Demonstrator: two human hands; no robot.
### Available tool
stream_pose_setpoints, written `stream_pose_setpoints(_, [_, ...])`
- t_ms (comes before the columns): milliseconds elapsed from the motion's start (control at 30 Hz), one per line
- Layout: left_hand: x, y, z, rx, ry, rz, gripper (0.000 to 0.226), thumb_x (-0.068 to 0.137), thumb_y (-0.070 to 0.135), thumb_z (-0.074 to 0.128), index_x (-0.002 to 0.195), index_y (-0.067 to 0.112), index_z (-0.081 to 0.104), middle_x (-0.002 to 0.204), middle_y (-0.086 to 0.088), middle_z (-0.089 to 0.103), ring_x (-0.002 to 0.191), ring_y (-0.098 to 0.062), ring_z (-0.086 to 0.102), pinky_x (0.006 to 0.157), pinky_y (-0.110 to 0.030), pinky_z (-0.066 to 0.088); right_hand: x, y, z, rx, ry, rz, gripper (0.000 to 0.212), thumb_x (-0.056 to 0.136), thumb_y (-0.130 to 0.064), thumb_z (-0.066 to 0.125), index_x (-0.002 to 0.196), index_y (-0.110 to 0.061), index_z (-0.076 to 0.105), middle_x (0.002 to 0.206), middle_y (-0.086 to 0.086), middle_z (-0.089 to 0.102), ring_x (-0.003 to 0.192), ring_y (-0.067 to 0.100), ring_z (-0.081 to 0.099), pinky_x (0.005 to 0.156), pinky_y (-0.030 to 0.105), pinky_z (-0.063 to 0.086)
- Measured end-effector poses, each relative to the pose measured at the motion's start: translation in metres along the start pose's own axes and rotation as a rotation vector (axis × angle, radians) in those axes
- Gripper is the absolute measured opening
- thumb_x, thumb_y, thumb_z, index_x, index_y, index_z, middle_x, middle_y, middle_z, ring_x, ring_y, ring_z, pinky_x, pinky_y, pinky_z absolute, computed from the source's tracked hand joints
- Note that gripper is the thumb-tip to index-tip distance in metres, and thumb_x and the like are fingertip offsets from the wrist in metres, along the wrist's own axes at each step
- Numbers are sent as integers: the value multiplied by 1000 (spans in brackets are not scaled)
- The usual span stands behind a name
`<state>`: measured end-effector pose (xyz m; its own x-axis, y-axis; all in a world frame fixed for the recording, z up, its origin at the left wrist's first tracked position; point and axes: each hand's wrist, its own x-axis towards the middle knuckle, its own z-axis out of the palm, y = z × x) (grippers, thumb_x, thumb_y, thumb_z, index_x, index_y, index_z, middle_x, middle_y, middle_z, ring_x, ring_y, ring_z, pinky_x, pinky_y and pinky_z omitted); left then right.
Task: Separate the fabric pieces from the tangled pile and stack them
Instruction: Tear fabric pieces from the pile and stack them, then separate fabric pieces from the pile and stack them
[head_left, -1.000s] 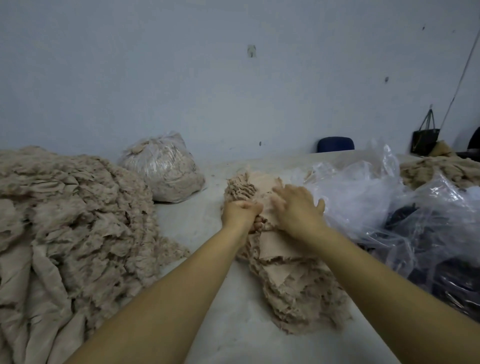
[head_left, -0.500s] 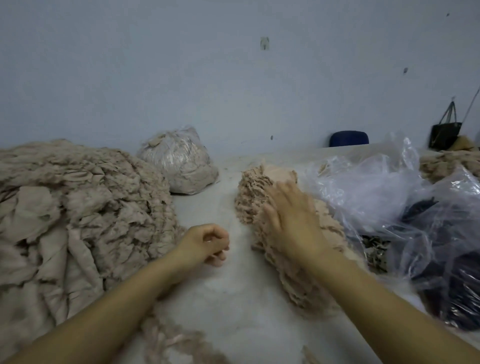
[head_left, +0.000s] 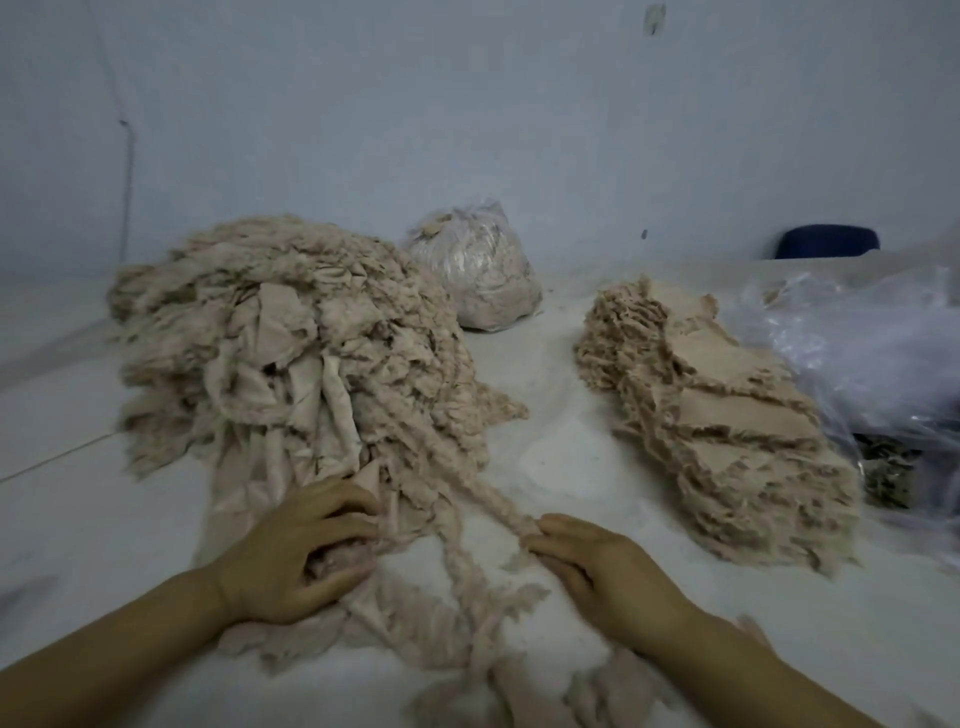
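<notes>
Hands come first: the left hand (head_left: 298, 551) lies on the near edge of the tangled pile (head_left: 296, 353), its fingers curled into a fold of beige cloth, gripping it, probably to pin the heap while a piece is worked loose. The right hand (head_left: 597, 566) lies flatter, its fingertips (head_left: 535, 540) meeting the end of a twisted strand (head_left: 467, 483) that trails out of the pile toward the person; whether it pinches the strand or only touches it I cannot tell. That strand looks like the next piece to be drawn free.

Farther right, well apart from the pile, the stack (head_left: 722, 415) of separated pieces sits on the pale surface (head_left: 561, 447), laid in overlapping layers, likely kept there so finished pieces stay away from the tangle. A clear plastic sheet (head_left: 857, 343) lies just beside it, and a filled plastic bag (head_left: 478, 270) stands behind, near the wall.

Half a second ago the right hand rested on top of the stack and the left hung loosely closed over bare surface; now both have shifted to the pile's near edge, and the view has turned left with them.
</notes>
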<state>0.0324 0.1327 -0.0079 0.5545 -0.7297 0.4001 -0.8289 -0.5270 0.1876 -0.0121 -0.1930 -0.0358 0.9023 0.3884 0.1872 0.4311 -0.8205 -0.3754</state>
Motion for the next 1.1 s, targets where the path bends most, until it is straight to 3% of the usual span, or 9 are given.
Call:
stream_pose_setpoints(167, [8, 0, 10, 9, 5, -27, 43, 94, 44, 43, 85, 15, 73, 90, 7, 66, 90, -1, 53, 84, -18, 39, 1, -4, -4, -103, 198, 118, 33, 103, -28, 39, 120, -18, 65, 121, -2, 60, 112, 12, 51, 100, 17, 35])
stream_pose_setpoints(333, [30, 8, 12, -336, 96, -245, 21, 89, 33, 47, 75, 26, 61, 77, 13, 59, 76, -2, 56, 73, -19, 43, 20, -39, 1, 95, 72, 74, 52, 89, -58, 53, 120, -17, 63, 123, -4, 59, 115, 11, 49, 102, 21, 32])
stream_pose_setpoints(433, [44, 12, 6, -438, 183, -307, 16, 85, 21, 52, 71, 22, 59, 73, 5, 60, 71, -6, 56, 70, -23, 43, 25, -47, 12, -8, 69, 16, 32, 93, -38, 55, 113, -16, 65, 116, 0, 62, 110, 16, 51, 102, 31, 36])
stream_pose_setpoints(567, [67, 17, 2, -453, 141, -268, 18, 89, 5, 62, 75, 14, 69, 75, 6, 62, 73, 0, 57, 70, -14, 42, 33, -43, 8, 96, 273, 145, 38, 93, -8, 44, 126, -20, 58, 124, -6, 54, 119, 12, 42, 102, 17, 29])
stream_pose_setpoints(633, [82, 16, 1, -447, 143, -251, 13, 87, 3, 62, 81, 8, 73, 77, 9, 62, 75, 2, 57, 73, -14, 43, 37, -54, 3, 323, 341, 173, 28, 96, -21, 49, 122, -24, 60, 118, -11, 56, 112, 7, 46, 95, 14, 33])
stream_pose_setpoints(733, [104, 16, 3, -433, 126, -243, 12, 88, 7, 63, 81, 7, 72, 75, 10, 61, 74, 1, 56, 73, -16, 44, 47, -72, 1, 535, 231, 193, 29, 85, -49, 61, 83, -21, 67, 80, -13, 61, 76, 3, 53, 72, 19, 43])
stream_pose_setpoints(833, [119, 12, 4, -433, 105, -281, 18, 91, 9, 58, 79, 18, 68, 75, 15, 62, 74, 3, 56, 70, -12, 40, 59, -70, 0, 645, 357, 258, 23, 89, -26, 64, 68, -17, 59, 63, -9, 55, 58, 2, 48, 59, 18, 39])
stream_pose_setpoints(1000, [126, -14, 11, -115, -41, -476, 24, 99, 16, 44, 113, 17, 64, 108, 1, 66, 93, -13, 58, 78, -22, 43, 65, -47, -7, 829, 496, 453, 21, 93, -19, 58, 73, -15, 58, 69, -6, 57, 60, 2, 49, 53, 12, 39])
stream_pose_setpoints(1100, [127, -12, 15, -154, -83, -428, 24, 101, 25, 41, 103, 22, 65, 100, 6, 66, 89, -13, 58, 79, -26, 43, 62, -37, -8, 805, 484, 461, 30, 95, -18, 56, 66, -17, 50, 59, -11, 49, 48, -3, 43, 48, 9, 36])
